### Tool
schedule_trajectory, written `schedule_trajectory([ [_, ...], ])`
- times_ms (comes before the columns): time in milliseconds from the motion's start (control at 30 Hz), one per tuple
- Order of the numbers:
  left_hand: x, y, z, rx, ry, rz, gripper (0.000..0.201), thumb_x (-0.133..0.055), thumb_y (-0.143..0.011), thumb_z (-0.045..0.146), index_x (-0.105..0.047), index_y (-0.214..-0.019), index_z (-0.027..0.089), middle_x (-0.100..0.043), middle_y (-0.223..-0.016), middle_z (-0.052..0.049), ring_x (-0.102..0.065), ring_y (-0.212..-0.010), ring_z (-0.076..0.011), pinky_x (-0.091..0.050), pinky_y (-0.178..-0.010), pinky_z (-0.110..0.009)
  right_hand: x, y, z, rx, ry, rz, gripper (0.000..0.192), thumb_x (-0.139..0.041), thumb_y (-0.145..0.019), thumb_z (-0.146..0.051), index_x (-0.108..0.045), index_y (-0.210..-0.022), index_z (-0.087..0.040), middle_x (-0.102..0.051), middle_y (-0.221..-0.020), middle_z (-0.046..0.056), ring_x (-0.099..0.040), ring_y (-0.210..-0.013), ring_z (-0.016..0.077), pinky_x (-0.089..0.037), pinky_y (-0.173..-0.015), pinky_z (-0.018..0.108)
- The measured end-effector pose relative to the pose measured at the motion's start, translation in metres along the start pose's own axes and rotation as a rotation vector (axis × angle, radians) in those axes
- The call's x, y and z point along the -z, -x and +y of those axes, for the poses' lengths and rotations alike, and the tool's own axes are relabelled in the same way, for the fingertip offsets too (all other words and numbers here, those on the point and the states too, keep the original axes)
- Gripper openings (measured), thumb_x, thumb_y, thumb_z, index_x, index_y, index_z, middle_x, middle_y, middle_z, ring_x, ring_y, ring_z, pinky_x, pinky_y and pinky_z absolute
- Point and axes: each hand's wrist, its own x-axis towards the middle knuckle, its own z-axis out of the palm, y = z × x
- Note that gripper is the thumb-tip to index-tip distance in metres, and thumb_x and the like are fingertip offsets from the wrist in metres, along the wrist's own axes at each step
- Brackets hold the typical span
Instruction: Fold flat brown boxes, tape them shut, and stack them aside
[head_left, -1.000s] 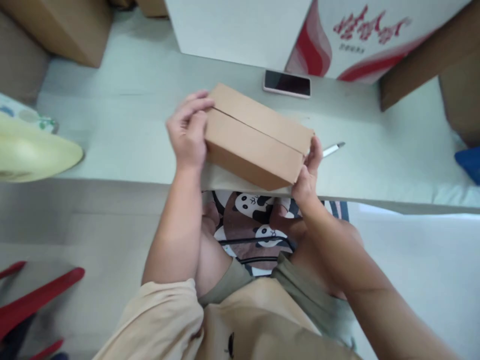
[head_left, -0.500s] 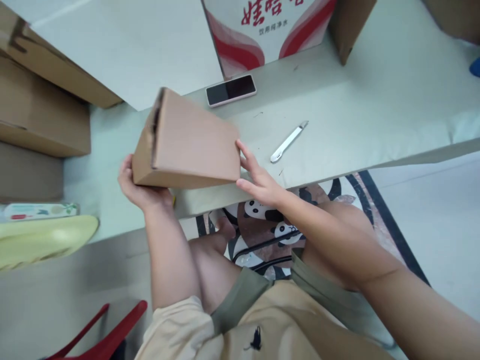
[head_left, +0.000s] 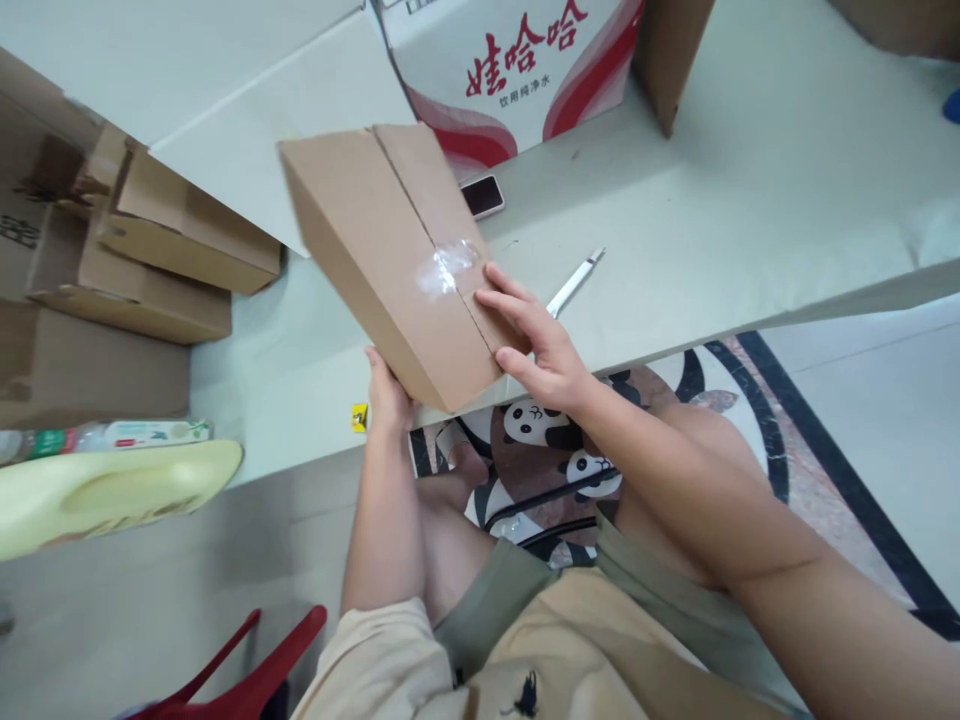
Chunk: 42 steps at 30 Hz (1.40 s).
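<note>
A brown cardboard box (head_left: 382, 240) is held tilted above the front of the table. Clear tape crosses the seam on its upward face. My left hand (head_left: 390, 395) supports its lower left edge, with most of the fingers hidden beneath it. Against the near right side of the box, my right hand (head_left: 544, 350) presses its fingertips near the seam, fingers a little apart. A white utility knife (head_left: 576, 283) lies on the table just beyond my right hand. Behind the box, a phone (head_left: 482, 197) is partly covered.
Several cardboard boxes (head_left: 157, 290) are stacked at the left. A white carton with red lettering (head_left: 517, 85) stands at the back. A small yellow item (head_left: 360, 417) lies near the table's front edge. At the lower left are a pale green object (head_left: 127, 490) and a red chair (head_left: 247, 670).
The box has been turned, so its taped seam now faces up. My left hand has shifted right along with it, and my right hand has moved onto the seamed face.
</note>
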Motion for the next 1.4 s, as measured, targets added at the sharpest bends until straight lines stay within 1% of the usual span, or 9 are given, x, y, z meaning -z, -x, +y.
schedule_trajectory([
  [167, -0.006, 0.005, -0.01, 0.171, -0.2, -0.126, 0.033, -0.065, -0.083, 0.05, -0.061, -0.072, 0.019, -0.046, -0.046, 0.004, -0.031, -0.034, -0.0073, -0.018, -0.034, -0.02, 0.007, 0.002, 0.0, -0.051, -0.029, 0.061, 0.046, -0.04, -0.104, -0.053, -0.061, -0.136, -0.029, -0.045, -0.162, 0.006, -0.038, -0.154, 0.0261, -0.03, -0.13, 0.053],
  [300, -0.001, 0.002, -0.008, 0.086, -0.256, -0.141, 0.026, -0.075, -0.074, 0.038, -0.062, -0.066, 0.017, -0.057, -0.052, 0.0, -0.048, -0.045, -0.0102, -0.036, -0.043, -0.021, 0.006, 0.002, 0.005, -0.069, 0.003, 0.067, 0.042, -0.045, -0.102, -0.054, -0.065, -0.127, -0.028, -0.051, -0.157, 0.008, -0.045, -0.15, 0.0267, -0.037, -0.125, 0.054],
  [467, 0.008, 0.007, 0.003, -0.729, -0.186, 0.165, 0.051, -0.063, -0.081, 0.06, -0.069, -0.118, 0.024, -0.07, -0.132, -0.01, -0.062, -0.13, -0.027, -0.048, -0.111, -0.043, 0.002, -0.001, 0.003, -0.061, 0.005, -0.04, 0.042, -0.048, -0.101, -0.054, -0.066, -0.128, -0.027, -0.052, -0.156, 0.008, -0.048, -0.147, 0.0257, -0.04, -0.124, 0.05],
  [633, 0.01, 0.018, 0.004, -1.137, -0.339, -0.029, 0.046, -0.04, -0.097, 0.051, -0.072, -0.123, 0.029, -0.069, -0.133, -0.003, -0.05, -0.144, -0.0264, -0.031, -0.127, -0.05, 0.006, -0.009, -0.001, -0.029, -0.063, -0.239, 0.045, -0.042, -0.102, -0.053, -0.067, -0.128, -0.025, -0.057, -0.152, 0.008, -0.053, -0.142, 0.0242, -0.045, -0.118, 0.044],
  [800, 0.0, 0.02, -0.004, -1.136, -0.324, 0.035, 0.049, -0.032, -0.1, 0.046, -0.072, -0.121, 0.028, -0.068, -0.13, -0.003, -0.052, -0.139, -0.0255, -0.032, -0.126, -0.05, 0.032, -0.018, 0.009, -0.502, 0.518, -0.071, 0.042, -0.043, -0.097, -0.036, -0.067, -0.128, -0.018, -0.075, -0.105, 0.013, -0.069, -0.096, 0.0273, -0.054, -0.088, 0.043],
  [967, -0.005, 0.022, -0.004, -1.135, -0.284, 0.017, 0.046, -0.034, -0.101, 0.043, -0.07, -0.125, 0.03, -0.067, -0.132, -0.002, -0.048, -0.141, -0.0238, -0.029, -0.127, -0.048, 0.043, -0.016, 0.015, -0.854, 0.911, -0.372, 0.042, -0.047, -0.094, -0.043, -0.066, -0.126, -0.023, -0.074, -0.107, 0.016, -0.067, -0.091, 0.034, -0.048, -0.073, 0.043],
  [1133, -0.011, 0.023, -0.003, -1.154, -0.303, 0.039, 0.047, -0.033, -0.101, 0.044, -0.071, -0.124, 0.027, -0.067, -0.13, -0.004, -0.05, -0.138, -0.0264, -0.035, -0.123, -0.051, 0.046, -0.01, 0.001, -0.659, 0.667, -0.131, 0.037, -0.065, -0.086, -0.042, -0.063, -0.117, -0.022, -0.071, -0.085, 0.005, -0.063, -0.074, 0.0215, -0.046, -0.069, 0.034],
  [1300, -0.029, 0.038, -0.004, -1.203, -0.361, 0.066, 0.045, -0.033, -0.102, 0.042, -0.067, -0.127, 0.025, -0.065, -0.132, -0.007, -0.049, -0.138, -0.0261, -0.037, -0.121, -0.049, 0.049, 0.011, -0.035, -0.147, 0.466, 0.365, 0.014, -0.059, -0.093, -0.038, -0.057, -0.097, -0.025, -0.053, -0.066, -0.003, -0.042, -0.049, 0.0113, -0.034, -0.051, 0.028],
  [1400, -0.043, 0.052, -0.005, -1.254, -0.401, 0.043, 0.046, -0.034, -0.102, 0.045, -0.063, -0.13, 0.023, -0.064, -0.133, -0.01, -0.051, -0.135, -0.0265, -0.037, -0.121, -0.049, 0.042, 0.024, -0.062, 0.106, 0.448, 0.399, 0.012, -0.057, -0.097, -0.035, -0.06, -0.106, -0.027, -0.052, -0.065, -0.005, -0.037, -0.045, 0.01, -0.029, -0.046, 0.027],
])
